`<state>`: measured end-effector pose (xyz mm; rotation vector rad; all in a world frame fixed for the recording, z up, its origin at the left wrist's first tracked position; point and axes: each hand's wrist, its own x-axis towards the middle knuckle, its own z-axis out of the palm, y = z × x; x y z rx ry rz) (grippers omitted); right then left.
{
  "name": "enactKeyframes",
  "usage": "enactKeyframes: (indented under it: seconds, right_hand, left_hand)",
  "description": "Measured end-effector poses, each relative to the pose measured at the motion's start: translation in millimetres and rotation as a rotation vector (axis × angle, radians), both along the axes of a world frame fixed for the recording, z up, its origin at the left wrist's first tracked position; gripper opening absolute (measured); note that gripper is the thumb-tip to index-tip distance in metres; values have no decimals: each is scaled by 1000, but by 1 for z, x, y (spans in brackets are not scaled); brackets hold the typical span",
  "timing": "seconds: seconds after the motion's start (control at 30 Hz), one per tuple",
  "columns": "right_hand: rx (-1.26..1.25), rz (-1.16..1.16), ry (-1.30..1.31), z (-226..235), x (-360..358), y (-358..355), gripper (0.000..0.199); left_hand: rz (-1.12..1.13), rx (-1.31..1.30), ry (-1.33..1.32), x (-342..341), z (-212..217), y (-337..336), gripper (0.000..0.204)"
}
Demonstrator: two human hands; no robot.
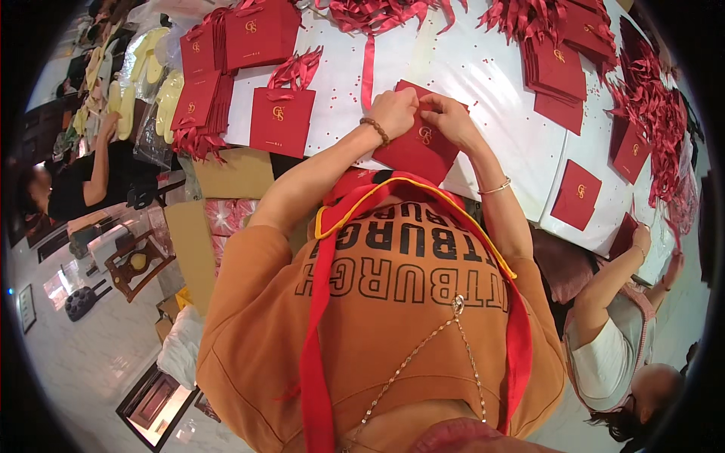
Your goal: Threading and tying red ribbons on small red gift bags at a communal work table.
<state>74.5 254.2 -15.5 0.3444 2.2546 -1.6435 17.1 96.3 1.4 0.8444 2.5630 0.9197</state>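
Observation:
A red paper gift bag (417,151) with a gold emblem lies flat and slightly turned at the near edge of the table, right in front of my body. My left hand (393,115), with a beaded bracelet at its wrist, is closed on the bag's upper left edge. Close beside it, my right hand (448,122) is bent in a pinch over the bag's top edge; what sits between its fingertips is too small to make out. A single red ribbon (368,72) trails down the white tabletop just beyond my left hand.
Red ribbons (377,13) are heaped at the far side. Finished-looking bags with ribbon handles (281,121) stand at left; stacked bags (555,72) and a single bag (576,194) lie at right. Co-workers' hands (640,238) (110,124) are at both sides. Cardboard boxes (190,249) stand at lower left.

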Motion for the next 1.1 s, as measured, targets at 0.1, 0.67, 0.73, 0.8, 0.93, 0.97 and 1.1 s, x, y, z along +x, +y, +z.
enactKeyframes:
  seconds: [0.1, 0.67, 0.73, 0.8, 0.93, 0.97, 1.1]
  right_hand:
    - [-58, 16, 4, 0, -2, 0, 26]
    - [-4, 20, 50, 0, 2, -6, 25]
    - [-5, 15, 60, 1, 2, -6, 24]
    - [-8, 17, 71, 5, 2, -6, 24]
    - [24, 62, 66, 13, 2, -8, 23]
    - [11, 66, 55, 13, 3, -8, 23]
    - [-18, 5, 138, 11, 8, -6, 26]
  left_hand:
    - [-14, -3, 32, 8, -1, -3, 10]
    - [-103, -76, 98, 3, 11, -2, 7]
    - [-91, -45, 79, 6, 10, -3, 7]
    - [-71, -17, 62, 9, 10, -3, 7]
    - [-33, 14, 106, 14, 8, 1, 13]
    - [-86, 52, 219, 18, 8, 3, 15]
    - [-88, 28, 154, 13, 8, 1, 19]
